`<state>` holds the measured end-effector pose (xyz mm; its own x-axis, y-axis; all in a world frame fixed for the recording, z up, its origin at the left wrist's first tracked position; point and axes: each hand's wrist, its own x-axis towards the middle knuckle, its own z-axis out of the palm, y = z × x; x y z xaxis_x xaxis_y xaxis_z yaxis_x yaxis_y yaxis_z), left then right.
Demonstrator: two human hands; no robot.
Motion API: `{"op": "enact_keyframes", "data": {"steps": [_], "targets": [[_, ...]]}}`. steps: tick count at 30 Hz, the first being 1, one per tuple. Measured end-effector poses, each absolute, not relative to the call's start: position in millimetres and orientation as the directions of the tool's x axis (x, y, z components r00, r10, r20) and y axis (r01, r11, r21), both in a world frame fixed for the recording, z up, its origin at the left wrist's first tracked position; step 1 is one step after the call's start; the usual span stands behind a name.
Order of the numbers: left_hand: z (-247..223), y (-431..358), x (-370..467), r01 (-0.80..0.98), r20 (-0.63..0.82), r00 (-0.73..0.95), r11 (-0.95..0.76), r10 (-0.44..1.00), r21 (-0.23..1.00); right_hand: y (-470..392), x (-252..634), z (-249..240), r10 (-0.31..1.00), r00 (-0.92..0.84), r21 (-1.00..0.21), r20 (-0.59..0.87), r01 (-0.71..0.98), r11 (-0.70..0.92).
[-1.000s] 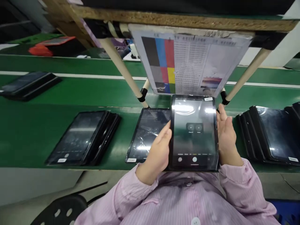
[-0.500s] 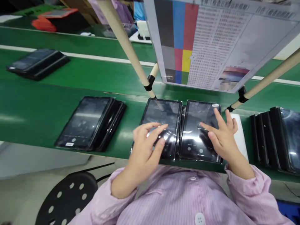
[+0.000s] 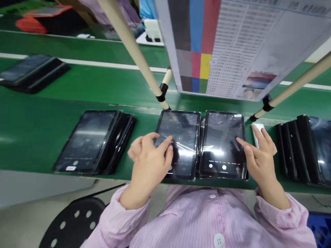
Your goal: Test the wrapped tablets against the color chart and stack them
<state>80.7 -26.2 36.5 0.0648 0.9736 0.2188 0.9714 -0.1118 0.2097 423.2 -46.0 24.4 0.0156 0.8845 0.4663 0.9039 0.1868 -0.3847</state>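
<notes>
Two dark tablets lie side by side in front of me, each in clear film and resting on something dark beneath. Over the lower left side of the left tablet (image 3: 181,127) is my left hand (image 3: 150,156), its fingers apart and holding nothing. My right hand (image 3: 261,155) is open at the right edge of the right tablet (image 3: 222,134), index finger pointing over the screen. Whether either fingertip touches the glass I cannot tell. The right screen shows a row of small text and round white icons along its bottom. A white block (image 3: 258,132) lies partly behind my right fingers.
A leaning stack of tablets (image 3: 88,141) lies to the left, another (image 3: 305,148) to the right, and one (image 3: 33,72) farther back. A printed chart (image 3: 214,48) hangs ahead between beige poles (image 3: 134,51). A black stool (image 3: 74,224) stands below the green bench (image 3: 116,86).
My left hand has shifted left, toward the left tablet's edge. My right hand has moved right, off most of the right tablet. The right screen's icons look brighter.
</notes>
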Motion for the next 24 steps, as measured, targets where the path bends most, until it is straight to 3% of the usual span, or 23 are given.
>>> {"op": "enact_keyframes", "data": {"steps": [5,12,16,20,24], "targets": [[35.1,-27.6,78.6,0.955,0.344,0.157,-0.231,0.926,0.185,-52.3,425.5,17.1,0.855,0.043,-0.344,0.517,0.925,0.161],[43.0,-32.1,106.4,0.945,0.352,0.186,-0.265,0.917,0.192,-49.8,423.0,13.7,0.858,0.004,-0.352,0.514,0.913,0.206],[43.3,-32.1,113.1,0.948,0.314,0.187,-0.255,0.931,0.19,-49.4,426.4,18.5,0.833,0.18,-0.511,0.524,0.848,0.138],[41.2,-32.1,116.3,0.943,0.267,0.205,-0.263,0.942,0.204,-47.6,429.3,13.7,0.856,0.375,-0.782,0.356,0.621,0.053],[42.3,-35.1,121.3,0.918,0.229,0.185,-0.251,0.956,0.306,-44.7,432.3,-1.0,0.875,0.425,-0.866,0.231,0.501,-0.014]]}}
